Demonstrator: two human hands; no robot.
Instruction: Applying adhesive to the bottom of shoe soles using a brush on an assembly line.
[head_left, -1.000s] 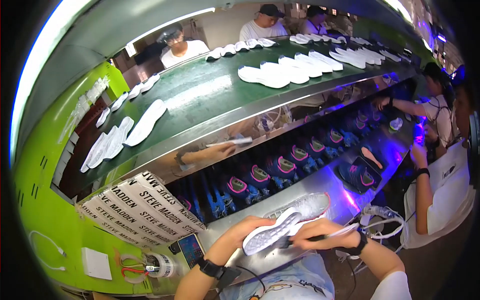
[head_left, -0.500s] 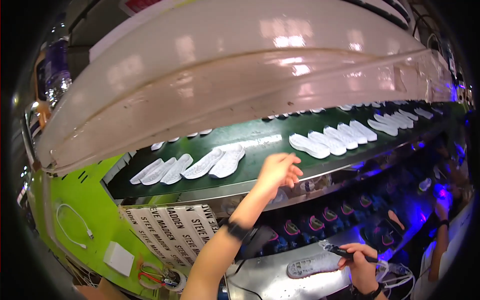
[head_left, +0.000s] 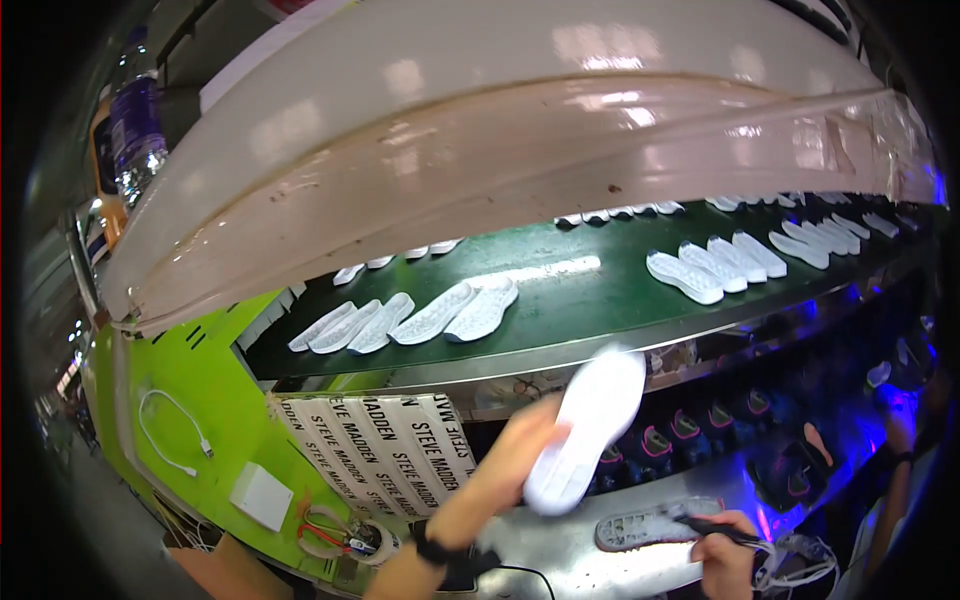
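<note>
My left hand (head_left: pixel 512 455) is closed on the edge of a white shoe sole (head_left: pixel 588 432), lifted over the metal bench (head_left: pixel 560 570) and slightly blurred. At the lower right, my right hand (head_left: pixel 728 555) grips a black-handled brush (head_left: pixel 705 526); its tip reaches over a greyish, textured shoe sole (head_left: pixel 632 530) lying on the bench. Whether the tip touches that sole I cannot tell. Beyond the bench, a green conveyor belt (head_left: pixel 570 300) carries rows of white soles, including a front-left group (head_left: pixel 430 312) and a right-hand group (head_left: pixel 720 265).
A pale translucent cover (head_left: pixel 450 150) arches over the belt. On the left, a lime-green panel (head_left: pixel 215 400) holds a white cable (head_left: pixel 150 425), a white box (head_left: pixel 262 497) and tape rolls (head_left: pixel 325 530). Dark shoe parts with pink outlines (head_left: pixel 685 422) line a lower shelf. Another person's arm (head_left: pixel 900 450) is at right.
My left hand has taken a white sole from the right-hand group and drawn it back toward the bench. My right hand has moved slightly down, bringing the brush over the greyish sole.
</note>
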